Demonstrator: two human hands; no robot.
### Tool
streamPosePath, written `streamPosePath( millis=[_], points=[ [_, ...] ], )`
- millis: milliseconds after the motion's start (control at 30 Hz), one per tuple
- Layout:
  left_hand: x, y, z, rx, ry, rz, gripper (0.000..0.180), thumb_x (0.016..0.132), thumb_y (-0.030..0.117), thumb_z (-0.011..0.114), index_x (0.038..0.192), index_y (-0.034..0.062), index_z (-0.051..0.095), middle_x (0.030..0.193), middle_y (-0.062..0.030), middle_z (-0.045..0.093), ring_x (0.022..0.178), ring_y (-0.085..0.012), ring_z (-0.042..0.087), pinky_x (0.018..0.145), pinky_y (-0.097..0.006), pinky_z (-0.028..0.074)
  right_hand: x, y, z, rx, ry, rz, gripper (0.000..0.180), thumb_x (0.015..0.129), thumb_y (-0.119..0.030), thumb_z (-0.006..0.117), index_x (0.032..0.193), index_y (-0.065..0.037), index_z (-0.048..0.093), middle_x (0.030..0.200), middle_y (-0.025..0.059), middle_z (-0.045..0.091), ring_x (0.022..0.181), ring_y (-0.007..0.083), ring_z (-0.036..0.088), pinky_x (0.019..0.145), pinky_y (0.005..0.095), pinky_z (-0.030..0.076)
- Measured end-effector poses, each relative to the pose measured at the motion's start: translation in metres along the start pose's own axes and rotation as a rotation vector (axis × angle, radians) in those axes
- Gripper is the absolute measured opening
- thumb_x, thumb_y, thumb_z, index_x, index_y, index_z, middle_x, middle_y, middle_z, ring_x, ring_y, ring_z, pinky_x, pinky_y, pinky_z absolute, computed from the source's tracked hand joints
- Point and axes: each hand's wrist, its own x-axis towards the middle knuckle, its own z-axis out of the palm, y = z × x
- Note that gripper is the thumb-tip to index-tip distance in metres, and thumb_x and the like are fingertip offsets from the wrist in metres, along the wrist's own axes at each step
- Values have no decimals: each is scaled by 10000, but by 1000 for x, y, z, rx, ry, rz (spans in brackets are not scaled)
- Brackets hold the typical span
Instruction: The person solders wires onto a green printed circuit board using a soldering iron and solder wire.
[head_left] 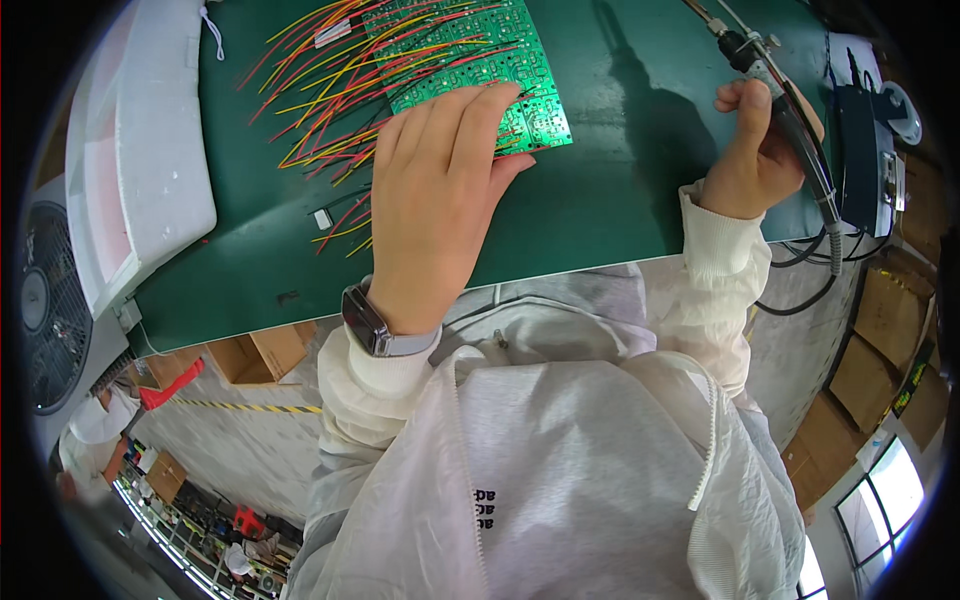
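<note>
A green circuit board panel (548, 108) lies on the table, with many thin red, yellow and black wires (330, 90) fanning out to its left. My left hand (440, 150) rests over the near part of the board, fingers bent and closed on some wires. Its thumb sits by the board's near edge, and the palm hides part of the wires. To the right, my right hand (755, 150) grips a black-handled soldering iron (795, 125) with a thin metal guide tube along it. The iron points up and away, its tip out of frame, apart from the board.
The green table mat (610, 200) bears a small white connector (321, 219) near loose wires. A white foam-like casing (150, 150) stands at left beside a fan (48, 300). At right are a dark box unit (862, 160), a black cable (800, 308) and cardboard boxes (880, 330).
</note>
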Motion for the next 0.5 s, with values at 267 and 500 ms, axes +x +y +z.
streamPosePath(
  millis=[267,500],
  points=[
    [1,5,7,-59,-15,36,411,644,118,685,1018,65,522,950,-92,556,887,-267,515,757,-355,406,1,0,4,-52,-34,-45,211,804,-59,553,972,35,466,775,128,577,655,148,562,611,251,478],
    [2,0,1,-124,-89,137,410,645,108,680,1020,59,521,956,-99,552,880,-277,521,758,-352,415,0,0,2,-59,-30,-22,208,805,-60,555,968,36,466,785,127,573,662,144,564,616,241,479]
  ],
)
